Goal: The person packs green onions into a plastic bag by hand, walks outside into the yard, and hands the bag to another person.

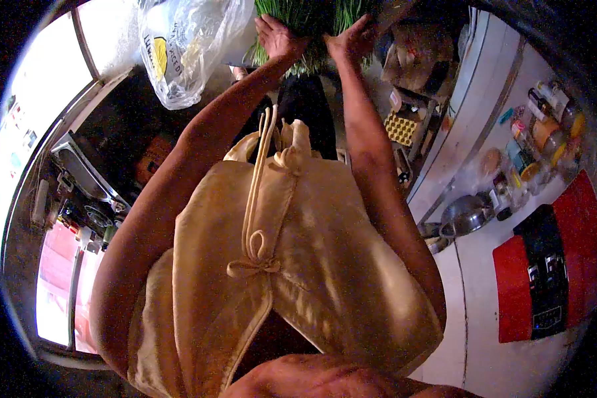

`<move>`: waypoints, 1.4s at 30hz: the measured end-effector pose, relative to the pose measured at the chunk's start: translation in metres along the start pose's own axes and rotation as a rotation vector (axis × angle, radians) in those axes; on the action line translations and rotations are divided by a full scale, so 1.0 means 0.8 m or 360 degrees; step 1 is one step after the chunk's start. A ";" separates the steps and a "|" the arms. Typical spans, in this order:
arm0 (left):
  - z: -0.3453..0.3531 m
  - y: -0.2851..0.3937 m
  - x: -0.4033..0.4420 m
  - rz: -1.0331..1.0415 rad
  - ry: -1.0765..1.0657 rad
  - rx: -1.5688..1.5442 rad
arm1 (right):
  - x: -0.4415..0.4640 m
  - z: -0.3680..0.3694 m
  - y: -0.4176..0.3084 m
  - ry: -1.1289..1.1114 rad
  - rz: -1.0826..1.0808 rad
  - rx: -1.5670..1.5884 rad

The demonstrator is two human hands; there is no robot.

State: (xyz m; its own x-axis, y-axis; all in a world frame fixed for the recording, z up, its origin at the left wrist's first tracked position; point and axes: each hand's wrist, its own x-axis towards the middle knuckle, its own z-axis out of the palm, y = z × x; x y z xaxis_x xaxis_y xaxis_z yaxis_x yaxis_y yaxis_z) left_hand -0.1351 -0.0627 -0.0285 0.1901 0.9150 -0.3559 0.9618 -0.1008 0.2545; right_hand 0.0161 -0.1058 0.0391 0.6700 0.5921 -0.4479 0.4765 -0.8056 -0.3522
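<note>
A thick mass of long, thin green stalks with pale lower ends, like chives or grass (305, 64), fills the top middle of the head view. My left hand (282, 41) rests against its left side with the fingers stretched apart. On the right side of the stalks my right hand (351, 43) lies with thumb and fingers extended. Both hands touch the greens. What the greens stand on is mostly hidden, and their tops run out of view.
A clear plastic bag with printing (189, 56) hangs at upper left. To the right, a white counter (474, 278) carries a metal bowl (467, 215), several bottles and jars (547, 132), and a red and black box (544, 265). A yellow dimpled tray (400, 128) sits low behind my right arm.
</note>
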 end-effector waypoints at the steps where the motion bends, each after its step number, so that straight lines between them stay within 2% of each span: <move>1: -0.004 0.002 0.001 -0.0003 -0.0010 -0.0033 | 0.003 0.013 0.005 0.0019 0.0046 -0.0130; 2: -0.010 0.003 0.000 -0.0007 -0.0031 -0.0074 | 0.003 0.020 0.006 0.0035 0.0094 -0.0261; 5: -0.017 -0.002 -0.007 0.0083 0.0011 -0.0090 | 0.005 0.014 0.029 0.0039 -0.0119 -0.0280; 7: -0.016 0.002 -0.010 0.0029 0.0013 -0.0140 | 0.004 0.015 0.038 0.0106 -0.0195 -0.0176; 9: -0.063 0.034 -0.015 -0.0180 -0.0049 -0.0244 | 0.004 0.017 0.036 0.0171 -0.0272 -0.0056; 12: -0.058 0.018 -0.012 0.0079 0.0013 -0.0104 | -0.006 0.017 0.010 0.0210 -0.0064 -0.0071; 13: -0.056 0.016 -0.016 0.0016 -0.0003 -0.0193 | -0.005 0.018 0.010 0.0148 -0.0011 -0.0022; 15: -0.106 0.044 -0.026 -0.0104 -0.0030 -0.0374 | 0.002 0.020 0.011 0.0033 0.0095 0.0079; 18: -0.066 0.042 -0.018 -0.0016 -0.0064 -0.0126 | 0.008 0.029 0.031 0.0160 -0.0061 0.0110; 20: 0.022 0.030 0.008 -0.0124 0.0492 0.0800 | 0.018 0.045 0.046 0.0335 -0.0154 -0.0121; 21: 0.014 0.047 0.009 -0.0177 0.0768 0.1266 | 0.020 0.047 0.050 0.0422 -0.0203 -0.0235; 22: 0.009 0.065 -0.009 -0.0183 0.0525 0.0778 | 0.022 0.052 0.052 0.0529 -0.0222 -0.0257; 24: -0.011 0.087 -0.011 -0.0290 0.0272 0.0747 | 0.020 0.060 0.046 0.0728 -0.0266 -0.0304; 25: -0.029 0.098 -0.015 -0.0338 0.0139 0.0726 | 0.019 0.063 0.045 0.0694 -0.0200 -0.0361; 26: -0.027 0.102 -0.014 -0.0370 0.0126 0.0492 | 0.021 0.067 0.043 0.0665 -0.0135 -0.0416; 27: -0.028 0.104 -0.012 -0.0400 0.0116 0.0547 | 0.023 0.069 0.041 0.0638 -0.0071 -0.0466; 28: -0.031 0.104 -0.009 -0.0428 0.0108 0.0605 | 0.023 0.072 0.041 0.0817 -0.0157 -0.0500; 31: -0.031 0.096 -0.006 -0.0429 0.0019 0.0595 | 0.023 0.042 0.048 0.0579 -0.0200 -0.0415; 32: -0.031 0.095 -0.009 -0.0415 -0.0030 0.0553 | 0.019 0.021 0.046 0.0396 -0.0181 -0.0249; 35: -0.056 0.108 -0.007 -0.0488 -0.0177 0.0326 | 0.035 -0.008 0.050 0.0239 -0.0227 -0.0120; 37: -0.020 0.093 -0.003 -0.0455 0.0053 0.0514 | 0.051 -0.013 0.066 0.0177 -0.0282 0.0109; 38: 0.003 0.080 -0.002 -0.0442 0.0168 0.0611 | 0.058 -0.014 0.071 0.0061 -0.0205 0.0226; 42: -0.008 0.049 -0.004 -0.0090 0.0228 0.0092 | 0.076 -0.039 0.094 -0.0435 -0.0009 0.0692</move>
State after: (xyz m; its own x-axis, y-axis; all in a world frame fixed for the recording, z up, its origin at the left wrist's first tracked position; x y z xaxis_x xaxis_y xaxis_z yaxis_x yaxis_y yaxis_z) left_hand -0.0995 -0.0673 -0.0115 0.1095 0.9657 -0.2353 0.9806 -0.0663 0.1842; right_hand 0.1102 -0.1308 0.0112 0.4669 0.6277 -0.6229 0.1599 -0.7527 -0.6387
